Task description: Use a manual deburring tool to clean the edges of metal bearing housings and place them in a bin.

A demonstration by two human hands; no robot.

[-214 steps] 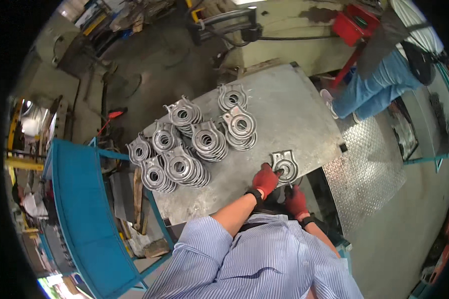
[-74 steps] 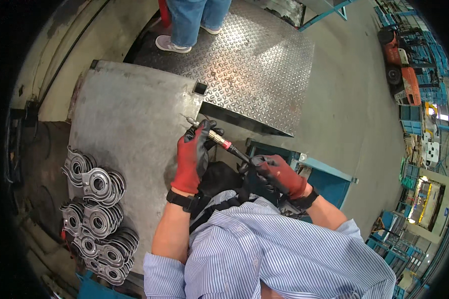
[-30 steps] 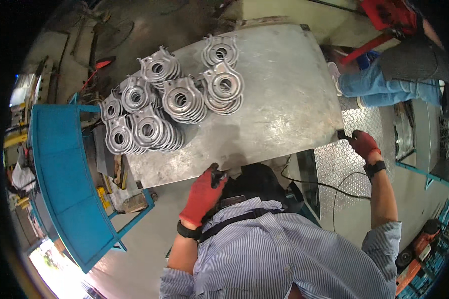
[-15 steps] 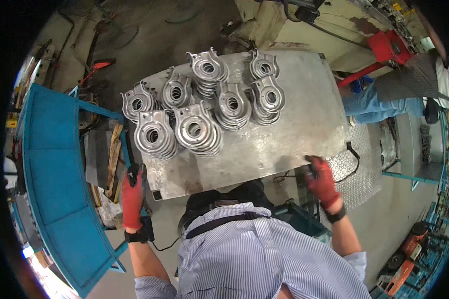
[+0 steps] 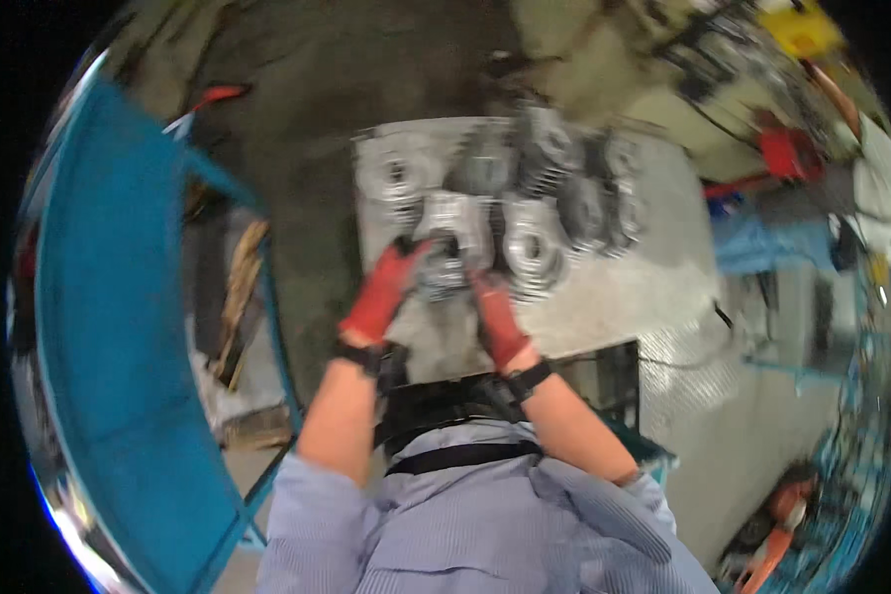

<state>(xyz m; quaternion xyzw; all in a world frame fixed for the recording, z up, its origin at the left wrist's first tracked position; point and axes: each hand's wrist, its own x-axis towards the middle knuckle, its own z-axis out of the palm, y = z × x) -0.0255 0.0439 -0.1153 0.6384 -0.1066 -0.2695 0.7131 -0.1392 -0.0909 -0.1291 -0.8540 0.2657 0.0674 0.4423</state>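
My left hand (image 5: pixel 381 292), in a red glove with dark fingertips, is at the left side of the front-left stack of ring-shaped metal brackets (image 5: pixel 452 223). My right hand (image 5: pixel 499 315), gloved alike, is at that stack's right side. Motion blurs the fingers of both hands, so I cannot tell whether they grip the stack or only reach beside it. Close to my right hand, another bracket stack (image 5: pixel 533 247) stands to the right. Several more stacks, among them a far-left one (image 5: pixel 398 176), are grouped behind. All rest on a grey metal tabletop (image 5: pixel 604 307).
A blue metal frame (image 5: pixel 119 327) with broad panels stands at my left, and wooden pieces (image 5: pixel 240 287) lie beside it. At the right, a person in jeans (image 5: pixel 777 243) is near a red stand (image 5: pixel 787 153). An orange machine (image 5: pixel 777 525) sits on the floor at lower right.
Both hands have come inward and forward from the table's near edge to the front-left stack. The view has shifted, so the table appears farther right. The stacks look blurred.
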